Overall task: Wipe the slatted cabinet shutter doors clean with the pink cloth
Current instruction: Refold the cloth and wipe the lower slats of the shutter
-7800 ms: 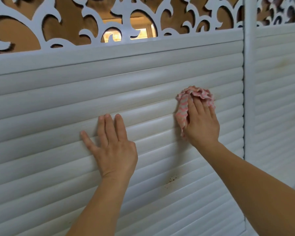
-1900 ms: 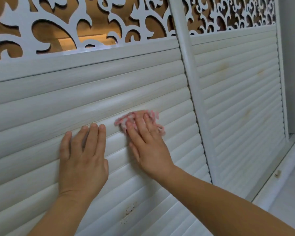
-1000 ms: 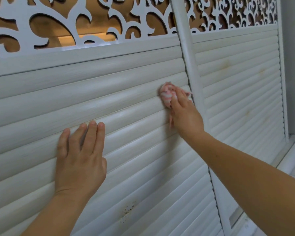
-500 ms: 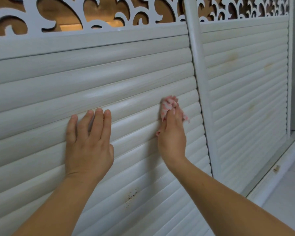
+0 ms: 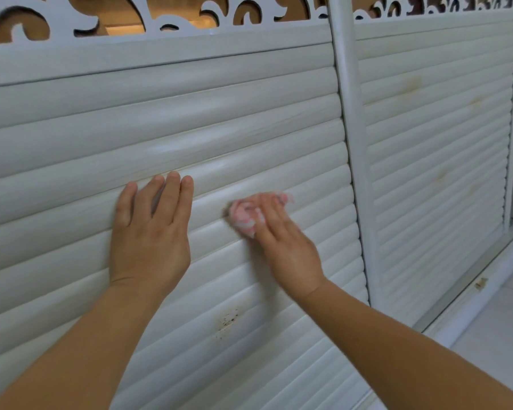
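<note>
A white slatted shutter door (image 5: 71,149) fills the left and middle of the head view. A second shutter door (image 5: 436,161) lies to the right, past a white post (image 5: 350,143). My left hand (image 5: 151,232) rests flat on the slats with straight fingers. My right hand (image 5: 282,241) presses a bunched pink cloth (image 5: 243,214) against a slat just right of the left hand; its fingers cover most of the cloth. The right hand is blurred by motion. A brown speckled stain (image 5: 228,321) sits on the slats below both hands.
A white cut-out scroll panel (image 5: 80,13) runs along the top above the shutters. Faint yellowish marks (image 5: 412,84) show on the right door. A white bottom rail (image 5: 486,294) and pale floor (image 5: 498,335) lie at the lower right.
My right hand has slid the pink cloth left and down along the slats, away from the post and toward my left hand. The left hand stays flat in place.
</note>
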The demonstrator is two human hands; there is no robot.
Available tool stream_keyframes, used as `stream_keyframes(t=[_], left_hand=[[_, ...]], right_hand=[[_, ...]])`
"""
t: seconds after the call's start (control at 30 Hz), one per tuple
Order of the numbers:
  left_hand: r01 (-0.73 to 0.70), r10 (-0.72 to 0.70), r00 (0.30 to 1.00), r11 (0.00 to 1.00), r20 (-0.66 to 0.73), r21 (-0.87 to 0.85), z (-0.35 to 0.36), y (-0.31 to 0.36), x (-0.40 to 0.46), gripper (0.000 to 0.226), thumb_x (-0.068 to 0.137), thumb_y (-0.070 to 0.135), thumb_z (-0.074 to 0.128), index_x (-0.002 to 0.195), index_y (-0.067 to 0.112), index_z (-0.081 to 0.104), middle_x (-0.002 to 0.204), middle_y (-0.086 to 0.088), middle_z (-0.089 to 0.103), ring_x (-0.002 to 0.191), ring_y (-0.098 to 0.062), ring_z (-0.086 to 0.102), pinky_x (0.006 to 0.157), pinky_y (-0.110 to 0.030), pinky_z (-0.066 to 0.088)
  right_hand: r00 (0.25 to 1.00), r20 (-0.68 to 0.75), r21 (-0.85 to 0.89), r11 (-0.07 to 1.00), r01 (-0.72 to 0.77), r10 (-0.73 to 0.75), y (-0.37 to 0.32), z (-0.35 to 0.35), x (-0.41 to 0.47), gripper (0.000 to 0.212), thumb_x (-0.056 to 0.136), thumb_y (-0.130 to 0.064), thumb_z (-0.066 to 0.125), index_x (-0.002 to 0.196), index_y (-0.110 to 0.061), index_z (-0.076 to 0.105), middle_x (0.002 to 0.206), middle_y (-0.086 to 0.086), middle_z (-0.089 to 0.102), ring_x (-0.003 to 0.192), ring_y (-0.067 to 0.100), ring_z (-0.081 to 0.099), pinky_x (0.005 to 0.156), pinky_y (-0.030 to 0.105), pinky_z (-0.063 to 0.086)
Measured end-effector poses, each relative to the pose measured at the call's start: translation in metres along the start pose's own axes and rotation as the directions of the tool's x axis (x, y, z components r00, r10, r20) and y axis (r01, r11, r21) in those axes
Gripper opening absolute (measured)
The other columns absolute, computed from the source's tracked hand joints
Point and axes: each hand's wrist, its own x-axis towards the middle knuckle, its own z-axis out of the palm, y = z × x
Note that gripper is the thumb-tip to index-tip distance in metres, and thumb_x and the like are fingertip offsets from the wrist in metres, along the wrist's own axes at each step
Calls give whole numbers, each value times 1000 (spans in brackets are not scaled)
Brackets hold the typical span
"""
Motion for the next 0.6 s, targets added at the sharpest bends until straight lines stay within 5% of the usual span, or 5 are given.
stream_keyframes(t=[0.13,0.27,0.43,0.6], left_hand=[[-2,2,1000,1000,-2,-4,1,0,-1,60,76,4,43,135,1,41,134,-19,47,122,-37,38,108,-49,19],[-3,3,1000,1000,3,-13,1,1,-3,61,76,3,42,137,0,39,136,-20,45,124,-38,35,110,-50,16],[6,-4,999,999,33,-33,1,3,-2,63,75,4,41,138,0,37,137,-21,43,126,-36,30,111,-51,15],[3,3,996,998,91,-65,-4,2,-4,63,76,6,35,138,0,36,142,-19,39,131,-34,27,112,-49,12]], right_hand=[[969,39,-20,970,-243,244,53,-2,9,48,79,6,56,127,1,52,136,25,49,109,41,60,51,39,53],[790,112,31,793,-609,603,92,-15,20,43,95,-4,40,137,-7,40,157,4,19,123,29,44,87,38,43],[601,104,119,590,-798,792,72,-16,31,27,90,1,39,116,-3,47,131,16,50,105,33,52,74,33,39],[655,131,128,643,-755,744,14,-19,13,31,88,1,37,117,-5,48,131,9,47,106,30,39,68,35,41]])
